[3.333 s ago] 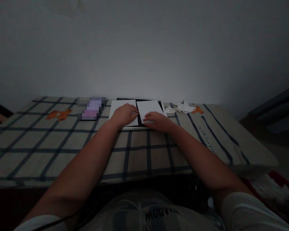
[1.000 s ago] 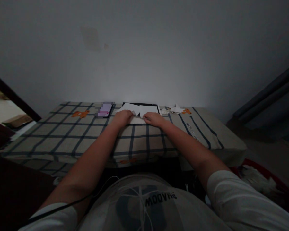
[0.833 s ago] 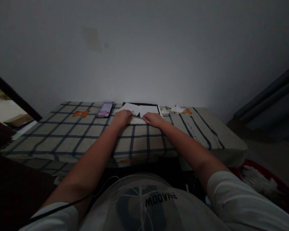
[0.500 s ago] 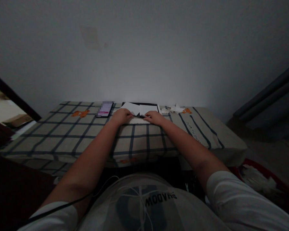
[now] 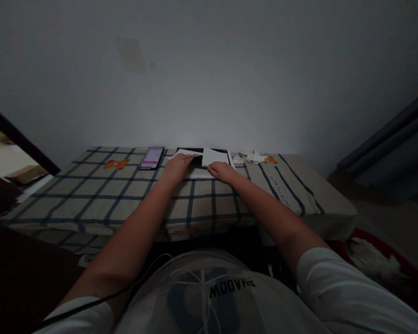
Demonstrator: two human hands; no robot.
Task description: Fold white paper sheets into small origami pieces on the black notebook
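Both my arms reach far forward over a checked cloth (image 5: 101, 195) on the table. My left hand (image 5: 177, 166) lies flat on the left part of a white paper sheet (image 5: 214, 157), pressing it down. My right hand (image 5: 222, 170) rests on the sheet's near right edge, fingers curled onto it. The paper lies on a dark board (image 5: 195, 150) with a dotted white strip along its near edge. The room is dim and the fingertips are hard to make out.
A phone (image 5: 152, 157) with a lit screen lies left of the paper. Folded white paper pieces (image 5: 252, 157) sit to the right near an orange print. A wall stands right behind the table. A dark rail runs at far left.
Since 3.3 s ago the view has pulled back from the table. The two flat sheets were folded into pointed shapes, and my left hand has now moved forward over the left one, covering it.
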